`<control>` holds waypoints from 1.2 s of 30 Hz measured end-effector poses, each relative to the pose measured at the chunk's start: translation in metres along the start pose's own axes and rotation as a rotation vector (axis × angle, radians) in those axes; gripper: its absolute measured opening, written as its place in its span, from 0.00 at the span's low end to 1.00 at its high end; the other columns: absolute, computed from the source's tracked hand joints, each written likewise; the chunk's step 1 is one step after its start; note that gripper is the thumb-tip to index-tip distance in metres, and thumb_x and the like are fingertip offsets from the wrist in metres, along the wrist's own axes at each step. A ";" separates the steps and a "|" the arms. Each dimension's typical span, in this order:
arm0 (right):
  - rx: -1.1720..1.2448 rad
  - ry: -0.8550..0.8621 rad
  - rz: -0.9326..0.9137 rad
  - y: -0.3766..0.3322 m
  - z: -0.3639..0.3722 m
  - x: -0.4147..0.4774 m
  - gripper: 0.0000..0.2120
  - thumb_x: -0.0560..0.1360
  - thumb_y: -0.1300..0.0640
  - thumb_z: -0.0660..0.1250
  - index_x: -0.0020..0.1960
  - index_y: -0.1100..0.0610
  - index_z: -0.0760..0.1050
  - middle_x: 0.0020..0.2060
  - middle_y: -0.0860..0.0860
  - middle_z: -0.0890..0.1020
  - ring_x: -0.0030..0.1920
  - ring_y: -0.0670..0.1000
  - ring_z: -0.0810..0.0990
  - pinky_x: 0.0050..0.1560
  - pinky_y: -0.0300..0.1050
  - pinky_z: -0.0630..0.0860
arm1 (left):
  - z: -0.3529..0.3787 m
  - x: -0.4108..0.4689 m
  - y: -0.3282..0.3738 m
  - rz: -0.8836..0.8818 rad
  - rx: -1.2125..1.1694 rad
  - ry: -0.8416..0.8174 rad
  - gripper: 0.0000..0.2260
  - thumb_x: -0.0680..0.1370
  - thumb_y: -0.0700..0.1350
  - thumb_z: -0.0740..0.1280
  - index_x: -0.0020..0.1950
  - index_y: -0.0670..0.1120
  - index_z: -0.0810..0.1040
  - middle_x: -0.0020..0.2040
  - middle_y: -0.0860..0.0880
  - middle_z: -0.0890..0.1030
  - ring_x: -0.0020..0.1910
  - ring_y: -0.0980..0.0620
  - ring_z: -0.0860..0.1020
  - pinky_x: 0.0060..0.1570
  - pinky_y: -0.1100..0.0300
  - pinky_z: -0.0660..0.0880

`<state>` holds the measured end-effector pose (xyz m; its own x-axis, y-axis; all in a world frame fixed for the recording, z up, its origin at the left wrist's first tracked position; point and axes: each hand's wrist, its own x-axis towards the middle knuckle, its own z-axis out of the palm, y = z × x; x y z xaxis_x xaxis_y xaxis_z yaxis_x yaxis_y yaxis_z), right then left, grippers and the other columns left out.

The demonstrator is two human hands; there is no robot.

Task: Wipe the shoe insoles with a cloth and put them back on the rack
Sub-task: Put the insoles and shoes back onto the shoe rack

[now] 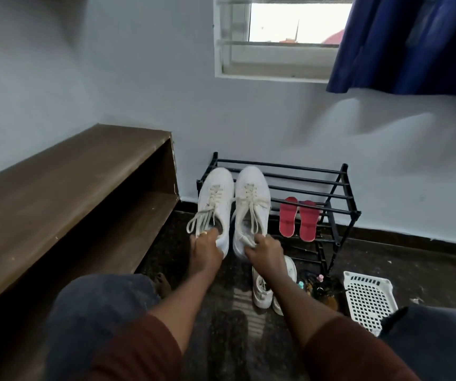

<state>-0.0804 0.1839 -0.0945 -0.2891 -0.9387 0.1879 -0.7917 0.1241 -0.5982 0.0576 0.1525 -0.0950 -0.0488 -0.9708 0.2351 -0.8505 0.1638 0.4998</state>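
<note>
At centre frame the left hand [206, 248] grips the heel of one white sneaker [216, 199]. Just right of it, the right hand [265, 251] grips the heel of the other sneaker [251, 204], and both toes lie over the rack [339, 188]. Further right, two red insoles [299, 218] lie on the rack's bars, probably finished. No cloth shows, so I cannot tell whether any wiping is done. Another shoe [262, 287] waits on the floor below.

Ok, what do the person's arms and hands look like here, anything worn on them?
Both arms wear ribbed rust-brown sleeves: left sleeve and right sleeve end short of the wrists, forearms bare. Left hand and right hand are ungloved, no watch. A small glint on a left finger may be a ring.
</note>
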 end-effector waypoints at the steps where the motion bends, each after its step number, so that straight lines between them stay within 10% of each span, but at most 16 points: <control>1: 0.010 0.012 0.002 -0.005 -0.008 0.016 0.10 0.70 0.57 0.68 0.38 0.65 0.74 0.40 0.67 0.77 0.42 0.66 0.76 0.37 0.51 0.67 | -0.003 0.016 0.005 0.023 -0.010 0.010 0.14 0.71 0.32 0.64 0.54 0.43 0.78 0.52 0.43 0.80 0.53 0.41 0.75 0.54 0.56 0.67; 5: 0.053 0.032 0.042 -0.015 -0.026 0.071 0.17 0.68 0.59 0.67 0.27 0.56 0.61 0.31 0.62 0.75 0.36 0.62 0.74 0.34 0.45 0.59 | -0.005 0.076 0.015 0.071 -0.030 0.015 0.13 0.70 0.33 0.64 0.52 0.43 0.76 0.50 0.45 0.79 0.52 0.42 0.75 0.47 0.56 0.70; 15: 0.105 -0.019 0.150 -0.002 -0.016 0.205 0.07 0.66 0.60 0.67 0.39 0.65 0.76 0.39 0.62 0.80 0.42 0.61 0.78 0.37 0.42 0.68 | 0.031 0.200 0.035 0.034 -0.040 -0.028 0.13 0.71 0.32 0.63 0.52 0.44 0.77 0.51 0.43 0.80 0.52 0.42 0.77 0.46 0.54 0.72; 36: 0.043 -0.045 0.211 0.021 0.023 0.260 0.18 0.71 0.62 0.65 0.61 0.58 0.73 0.54 0.61 0.77 0.54 0.62 0.76 0.50 0.48 0.74 | 0.095 0.256 0.026 0.142 -0.092 -0.018 0.23 0.72 0.32 0.69 0.65 0.45 0.70 0.68 0.44 0.66 0.67 0.43 0.65 0.63 0.52 0.70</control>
<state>-0.1596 -0.0650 -0.0760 -0.4205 -0.9071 0.0206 -0.6923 0.3061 -0.6535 -0.0268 -0.1087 -0.1013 -0.1745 -0.9396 0.2944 -0.7829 0.3137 0.5372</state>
